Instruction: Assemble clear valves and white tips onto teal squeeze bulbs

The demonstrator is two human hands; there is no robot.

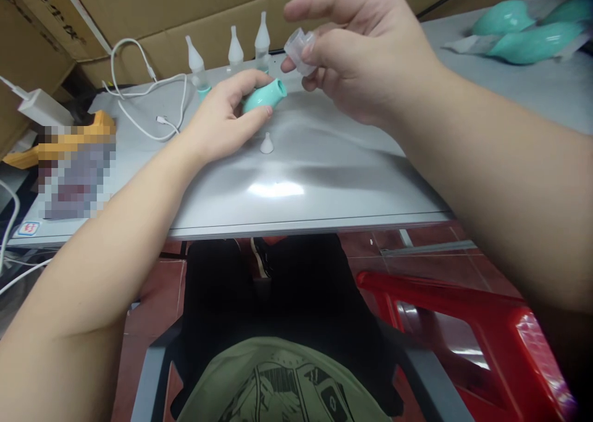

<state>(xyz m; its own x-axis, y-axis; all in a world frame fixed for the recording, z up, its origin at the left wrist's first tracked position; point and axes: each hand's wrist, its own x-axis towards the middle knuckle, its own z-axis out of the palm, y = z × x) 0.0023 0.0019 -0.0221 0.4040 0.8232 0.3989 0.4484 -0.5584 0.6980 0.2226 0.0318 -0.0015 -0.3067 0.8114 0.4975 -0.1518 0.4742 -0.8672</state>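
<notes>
My left hand (227, 113) is wrapped round a teal squeeze bulb (265, 96), whose open neck points up and to the right. Just above and to the right, my right hand (343, 51) pinches a clear plastic cup (300, 50) between thumb and fingers, its index finger stretched out. The cup and the bulb are apart. On the table below the bulb stands a small white cone-shaped tip (267, 144). Behind my left hand are three upright pieces with white pointed nozzles, a left one (195, 57), a middle one (235, 48) and a right one (262, 36).
Several teal bulbs (532, 39), some in clear wrap, lie at the back right of the grey table (324, 193). A white cable (121, 110) loops at the left, near a white charger (44, 108). Cardboard (185, 8) stands behind. A red stool (463, 329) is below right.
</notes>
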